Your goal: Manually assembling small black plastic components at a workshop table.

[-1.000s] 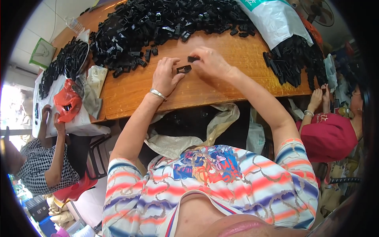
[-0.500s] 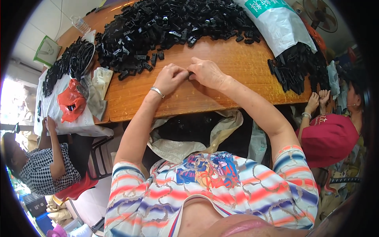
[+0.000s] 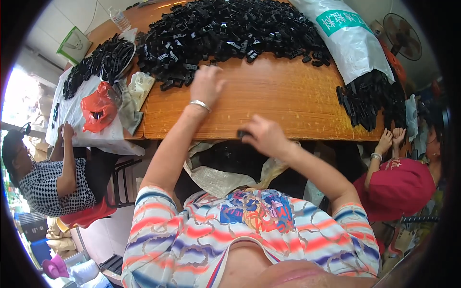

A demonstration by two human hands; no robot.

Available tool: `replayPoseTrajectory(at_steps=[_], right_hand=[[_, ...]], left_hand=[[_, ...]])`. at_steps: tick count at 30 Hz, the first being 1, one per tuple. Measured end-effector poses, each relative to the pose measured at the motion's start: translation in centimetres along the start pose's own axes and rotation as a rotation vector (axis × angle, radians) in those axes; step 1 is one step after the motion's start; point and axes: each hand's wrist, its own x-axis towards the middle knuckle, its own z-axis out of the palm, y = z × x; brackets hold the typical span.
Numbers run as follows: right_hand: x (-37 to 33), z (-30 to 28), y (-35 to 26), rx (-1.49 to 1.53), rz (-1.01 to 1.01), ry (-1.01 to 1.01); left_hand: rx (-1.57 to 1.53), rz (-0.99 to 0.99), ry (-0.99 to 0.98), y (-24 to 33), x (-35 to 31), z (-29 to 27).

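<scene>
Plainly, the table: smooth wood-grain top, orange-brown and glossy, its finish worn pale in patches toward me.
Black clip heap: piled along the table's far side, hard shiny plastic in boxy, slotted little shapes; so deep that I judge much is left.
White sack: crinkled plastic with a green band, slumped over the table's right end, mouth toward me.
Woven sack: pale, coarse, its rim folded back, gaping below the table's near edge; its inside is dark, so how much is done I cannot tell.
Long black pieces: slim, stiff, spilling from the white sack at the table's right.
Left hand: over the table, beside the heap's near edge, loosely spread, thumb apart from the fingers; I see nothing in it, though it is blurred.
Right hand: at the table's near edge, fingers curled into a closed pinch.
Black clip: dark, blocky, held in that pinch by the table's near edge; whether it is finished, I cannot tell.
</scene>
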Motion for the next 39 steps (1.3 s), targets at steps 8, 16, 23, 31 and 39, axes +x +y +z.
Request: replayPoseTrajectory(at_steps=[8,16,23,31,39], right_hand=[[-5.4,6.1,-0.7,0.063,-0.044,-0.300],[-3.7,-0.7,-0.6,0.162,-0.101,0.035],[3.5,-6.1,11.3,-0.057,0.083,0.436],[11.1,-6.9,19.0,-0.412,0.384,0.243],[12.1,-6.5,19.2,-0.651,0.137,0.217]], left_hand=[[0.369,-0.168,-0.129,-2.6,4.0,1.8],[-0.093,-0.033,-0.101,3.8,2.2,4.4],[-0.102,-0.125,-0.007,5.7,-0.4,3.4],[-0.237,-0.345,-0.233,5.3,-1.7,1.5],[0.044,0.093,-0.360,6.4,-2.1,-1.9]])
